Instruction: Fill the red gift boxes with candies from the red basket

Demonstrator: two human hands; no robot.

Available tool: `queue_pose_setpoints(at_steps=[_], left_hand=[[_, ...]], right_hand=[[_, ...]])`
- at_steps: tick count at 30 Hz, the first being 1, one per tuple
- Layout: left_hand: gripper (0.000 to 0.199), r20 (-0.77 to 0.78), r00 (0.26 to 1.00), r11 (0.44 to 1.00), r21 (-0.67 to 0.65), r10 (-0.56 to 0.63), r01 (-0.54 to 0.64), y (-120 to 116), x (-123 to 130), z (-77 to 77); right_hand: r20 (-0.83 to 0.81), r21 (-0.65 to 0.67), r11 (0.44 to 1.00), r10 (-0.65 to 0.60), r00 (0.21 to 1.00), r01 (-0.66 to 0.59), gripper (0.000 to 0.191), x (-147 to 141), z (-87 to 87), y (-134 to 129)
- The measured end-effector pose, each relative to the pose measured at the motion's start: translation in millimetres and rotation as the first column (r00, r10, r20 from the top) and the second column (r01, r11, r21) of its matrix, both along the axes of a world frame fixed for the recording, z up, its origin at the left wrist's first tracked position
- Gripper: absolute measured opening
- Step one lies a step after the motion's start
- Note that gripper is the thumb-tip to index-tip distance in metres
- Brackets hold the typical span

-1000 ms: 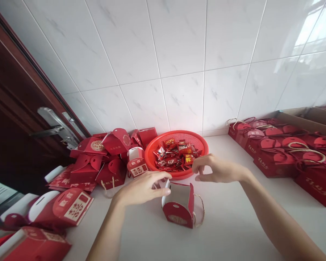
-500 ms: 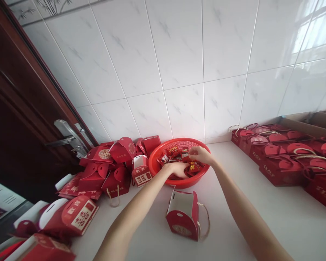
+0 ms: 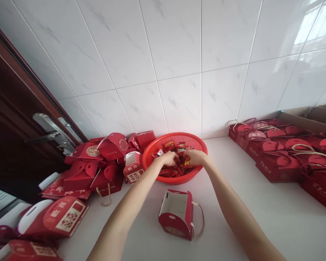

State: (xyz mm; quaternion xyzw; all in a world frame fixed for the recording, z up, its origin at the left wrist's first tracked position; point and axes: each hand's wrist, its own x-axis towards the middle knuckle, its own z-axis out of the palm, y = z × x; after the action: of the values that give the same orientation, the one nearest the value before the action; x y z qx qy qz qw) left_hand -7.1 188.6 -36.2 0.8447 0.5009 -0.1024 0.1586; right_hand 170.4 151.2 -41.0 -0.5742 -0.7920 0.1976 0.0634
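Both my hands reach into a red plastic basket [image 3: 149, 166] holding red-wrapped candies [image 3: 168, 144]. My left hand [image 3: 169, 158] is closed, its fingers curled down among the candies; what they hold is hidden. At the right side of the basket, my right hand [image 3: 195, 157] pinches a red and gold wrapped candy [image 3: 187, 161]. Between my forearms, in front of the basket, an open red gift box [image 3: 176, 219] with a rope handle stands on the white counter. The visible inside of this box is white.
Several red gift boxes [image 3: 112, 146] are piled on the left, with more boxes [image 3: 67, 219] nearer me. Rows of closed red boxes [image 3: 277, 165] stand at the right beside a cardboard carton [image 3: 296, 117]. A tiled wall [image 3: 179, 105] rises behind; a dark door [image 3: 16, 108] is at the left.
My left hand has lifted and curled its fingers among the candies. My right hand has lowered deeper into the basket and closed on a candy. The view has shifted slightly.
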Motion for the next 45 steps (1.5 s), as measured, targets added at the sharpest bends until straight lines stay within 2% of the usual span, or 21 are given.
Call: queue_pose_setpoints(at_steps=[2, 5, 8, 12, 16, 18, 21, 27, 33, 37, 45], left_hand=[[0.031, 0.017, 0.999, 0.999, 0.007, 0.045, -0.045, 2, -2, -1.6], [0.008, 0.031, 0.995, 0.995, 0.016, 0.097, -0.098, 4, -2, -3.0], [0.021, 0.045, 0.991, 0.991, 0.028, 0.127, -0.128, 4, -3, -3.2], [0.018, 0.095, 0.990, 0.995, -0.002, 0.099, -0.100, 0, -3, -0.7], [0.008, 0.112, 0.993, 0.993, -0.113, 0.042, -0.030, -6, 0, 4.8], [0.011, 0.082, 0.997, 0.982, -0.188, 0.009, 0.006, -8, 3, 5.9], [0.015, 0.042, 0.999, 0.972, -0.233, -0.027, 0.036, -10, 7, 2.8], [0.020, 0.020, 1.000, 0.980, -0.199, -0.014, 0.018, -11, 12, -5.8], [0.010, 0.247, 0.968, 0.998, -0.044, 0.043, -0.033, -7, -2, 0.3], [0.016, 0.424, 0.904, 0.994, 0.064, 0.053, -0.088, -1, -7, 1.0], [0.022, 0.581, 0.814, 0.991, 0.099, 0.014, -0.088, 5, -9, -1.2]], right_hand=[[0.045, -0.010, 1.000, -0.004, 0.999, 0.004, 0.047, -2, -0.4, 0], [0.073, -0.017, 1.000, 0.005, 0.997, -0.004, 0.048, -2, 0.4, -1], [0.059, -0.018, 1.000, 0.015, 0.998, -0.014, 0.043, -1, 2.4, -2], [-0.009, 0.007, 1.000, -0.001, 1.000, 0.001, 0.032, 0, 3.4, -3], [-0.121, 0.059, 0.997, -0.041, 0.992, 0.048, 0.018, 1, 1.1, -1], [-0.191, 0.082, 0.993, -0.073, 0.979, 0.090, 0.012, 2, -0.7, 0], [-0.294, 0.109, 0.979, -0.131, 0.947, 0.170, 0.019, 3, -3.5, 2], [-0.415, 0.127, 0.958, -0.183, 0.891, 0.256, 0.024, 3, -4.6, 1], [-0.503, 0.110, 0.944, -0.217, 0.836, 0.312, 0.032, 2, -2.6, 1], [-0.547, 0.084, 0.935, -0.247, 0.800, 0.346, 0.033, 2, -3.3, 2], [-0.608, 0.010, 0.931, -0.283, 0.742, 0.364, 0.025, 2, -3.5, 0]])
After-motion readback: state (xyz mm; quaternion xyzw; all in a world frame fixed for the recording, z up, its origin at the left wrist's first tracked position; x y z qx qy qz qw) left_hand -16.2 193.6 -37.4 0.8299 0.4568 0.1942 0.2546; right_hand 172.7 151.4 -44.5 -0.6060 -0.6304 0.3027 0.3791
